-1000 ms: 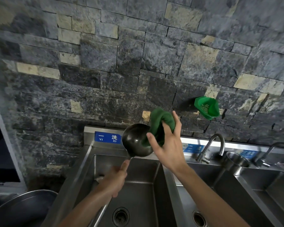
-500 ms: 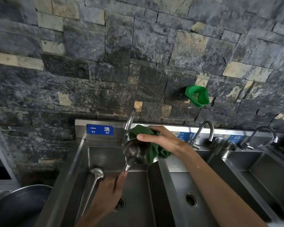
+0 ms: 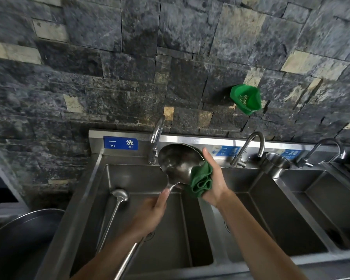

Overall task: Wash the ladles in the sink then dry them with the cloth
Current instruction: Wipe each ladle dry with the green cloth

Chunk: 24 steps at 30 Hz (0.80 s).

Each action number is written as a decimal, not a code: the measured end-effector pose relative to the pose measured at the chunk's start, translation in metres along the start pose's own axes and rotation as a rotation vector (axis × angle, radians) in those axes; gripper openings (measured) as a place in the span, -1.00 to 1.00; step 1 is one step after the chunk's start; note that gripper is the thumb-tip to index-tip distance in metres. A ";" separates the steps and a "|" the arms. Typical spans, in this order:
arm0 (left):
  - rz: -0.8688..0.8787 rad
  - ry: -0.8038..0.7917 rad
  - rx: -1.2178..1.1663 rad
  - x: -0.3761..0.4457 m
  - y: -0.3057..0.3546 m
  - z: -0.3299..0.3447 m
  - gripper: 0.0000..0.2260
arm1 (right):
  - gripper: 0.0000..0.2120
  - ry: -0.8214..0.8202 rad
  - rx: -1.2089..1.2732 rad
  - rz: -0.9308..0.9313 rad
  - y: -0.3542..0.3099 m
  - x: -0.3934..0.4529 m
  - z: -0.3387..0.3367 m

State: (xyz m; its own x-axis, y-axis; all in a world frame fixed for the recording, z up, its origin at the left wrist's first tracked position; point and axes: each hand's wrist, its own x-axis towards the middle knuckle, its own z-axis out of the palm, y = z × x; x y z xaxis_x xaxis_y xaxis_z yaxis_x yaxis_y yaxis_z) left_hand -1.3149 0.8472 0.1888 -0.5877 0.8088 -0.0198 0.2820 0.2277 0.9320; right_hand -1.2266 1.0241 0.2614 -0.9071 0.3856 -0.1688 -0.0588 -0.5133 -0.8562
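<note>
A large steel ladle [image 3: 178,162] is held above the left sink basin [image 3: 141,174], its bowl facing me. My left hand [image 3: 149,213] grips its long handle near the bowl. My right hand [image 3: 214,178] presses a folded green cloth [image 3: 201,181] against the bowl's right rim and underside. A second, smaller ladle [image 3: 119,196] leans against the basin's left wall, bowl up, handle running down toward me.
Three steel basins sit side by side, each with a curved faucet [image 3: 157,138]. A steel cup [image 3: 276,163] stands on the ledge between the middle and right basins. A green strainer basket [image 3: 245,99] hangs on the stone wall. A big metal bowl [image 3: 18,235] sits at lower left.
The ladle has turned so its bowl faces me, and it sits lower over the basin. My right hand with the cloth has slid from over the bowl to its right rim and underside.
</note>
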 end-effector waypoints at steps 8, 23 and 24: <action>0.003 0.020 -0.172 0.023 0.041 0.016 -0.42 | -0.38 0.151 0.292 -0.087 0.038 -0.013 0.010; -0.336 -0.064 -0.711 0.060 0.050 0.056 -0.53 | -0.58 0.495 -0.163 -0.078 0.095 -0.084 -0.037; -0.355 -0.067 -0.742 0.065 0.051 0.059 -0.52 | -0.56 0.492 -0.201 -0.052 0.102 -0.087 -0.038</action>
State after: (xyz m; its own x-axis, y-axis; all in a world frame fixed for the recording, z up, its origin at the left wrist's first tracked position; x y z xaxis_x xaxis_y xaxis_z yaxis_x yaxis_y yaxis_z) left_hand -1.2936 0.9435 0.2137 -0.4947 0.7921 -0.3577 -0.5000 0.0773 0.8626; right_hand -1.1383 0.9674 0.1706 -0.5998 0.7451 -0.2917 0.0264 -0.3459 -0.9379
